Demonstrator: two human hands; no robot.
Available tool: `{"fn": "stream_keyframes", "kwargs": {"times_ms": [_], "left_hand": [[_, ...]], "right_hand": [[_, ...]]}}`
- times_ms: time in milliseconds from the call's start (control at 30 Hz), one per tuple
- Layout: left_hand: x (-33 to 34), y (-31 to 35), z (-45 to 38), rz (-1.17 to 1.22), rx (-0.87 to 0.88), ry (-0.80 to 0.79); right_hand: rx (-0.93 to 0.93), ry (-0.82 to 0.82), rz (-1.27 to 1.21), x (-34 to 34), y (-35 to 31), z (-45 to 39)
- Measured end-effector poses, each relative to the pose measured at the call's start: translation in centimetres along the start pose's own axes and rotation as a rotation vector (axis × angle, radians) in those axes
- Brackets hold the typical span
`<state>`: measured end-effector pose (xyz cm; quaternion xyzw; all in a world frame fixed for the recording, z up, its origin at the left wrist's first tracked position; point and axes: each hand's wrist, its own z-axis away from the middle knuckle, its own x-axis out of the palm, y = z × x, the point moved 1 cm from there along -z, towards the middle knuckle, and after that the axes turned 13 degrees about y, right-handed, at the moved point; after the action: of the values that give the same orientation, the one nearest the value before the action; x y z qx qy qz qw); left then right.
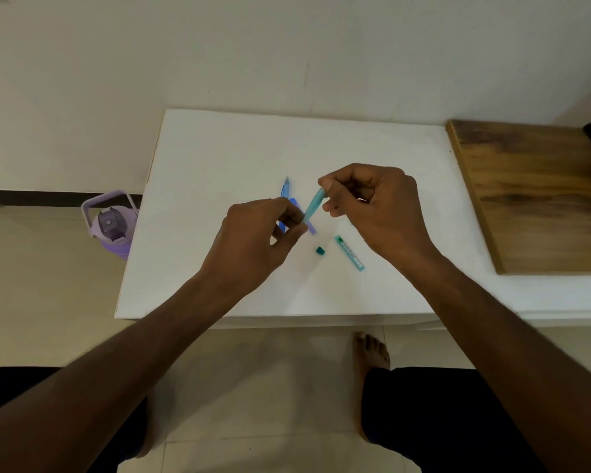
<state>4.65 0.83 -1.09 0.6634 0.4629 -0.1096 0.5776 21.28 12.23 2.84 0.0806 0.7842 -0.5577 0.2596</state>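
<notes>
Both my hands hold a teal pen-like barrel [314,202] above the white table [219,148]. My right hand [372,206] pinches its upper end between thumb and fingers. My left hand [256,240] pinches its lower end. Behind the left fingers a blue pen [284,189] lies on the table, partly hidden, next to a purple piece [312,228]. A small teal cap [320,250] and a teal tube with a white label [349,252] lie near my right wrist.
A wooden board [533,196] lies on the surface to the right. A purple water bottle [111,225] stands on the floor left of the table. My bare foot [371,353] is under the table's front edge. A wall runs behind.
</notes>
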Motion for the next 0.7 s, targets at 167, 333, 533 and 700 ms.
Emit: {"fn": "stream_keyframes", "kwargs": {"times_ms": [167, 333, 533, 700], "left_hand": [[0.0, -0.2, 0.0, 0.044, -0.036, 0.029], [-0.4, 0.1, 0.0, 0.126, -0.046, 0.089], [-0.5, 0.2, -0.1, 0.147, -0.042, 0.12], [-0.4, 0.2, 0.0, 0.201, -0.058, 0.125]], "right_hand": [[-0.034, -0.021, 0.016, -1.1, 0.2, -0.7], [0.06, -0.156, 0.638, -3.2, 4.0, -2.0], [0.093, -0.222, 0.764, -2.0, 5.7, -1.2], [0.075, -0.219, 0.806, -1.3, 6.1, -1.2]]}}
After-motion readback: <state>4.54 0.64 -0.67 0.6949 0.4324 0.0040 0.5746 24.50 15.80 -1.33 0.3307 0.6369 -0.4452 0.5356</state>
